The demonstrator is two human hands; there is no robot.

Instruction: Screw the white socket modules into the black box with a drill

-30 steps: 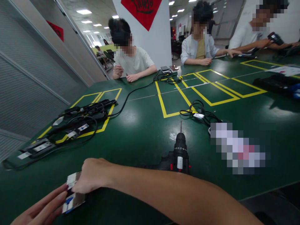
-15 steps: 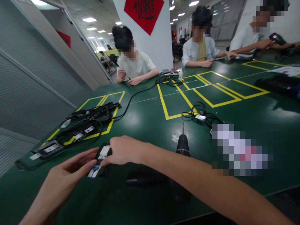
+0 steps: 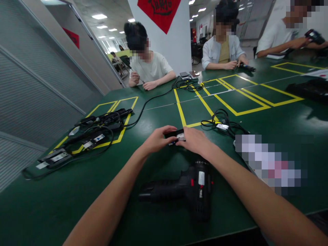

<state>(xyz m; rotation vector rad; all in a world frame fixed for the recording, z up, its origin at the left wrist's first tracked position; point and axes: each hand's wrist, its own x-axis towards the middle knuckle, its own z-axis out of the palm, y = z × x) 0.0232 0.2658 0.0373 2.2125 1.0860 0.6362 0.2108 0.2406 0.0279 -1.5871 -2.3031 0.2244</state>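
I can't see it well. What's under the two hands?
A small black module with a white label shows between the left hand and right hand, over the green table. Fingers cover its ends.

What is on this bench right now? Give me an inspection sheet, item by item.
Surface: green table marked with yellow tape boxes.
Job's things: small black module with a white label, held low over the table between both hands.
Clutter: black cordless drill lying on its side; more labelled modules at the left; a blurred patch at the right.
Hands: left hand and right hand, fingers closed on the module's ends.
Cables: black coil ahead; black leads across the left.
Surroundings: three seated people opposite, white pillar with red sign.
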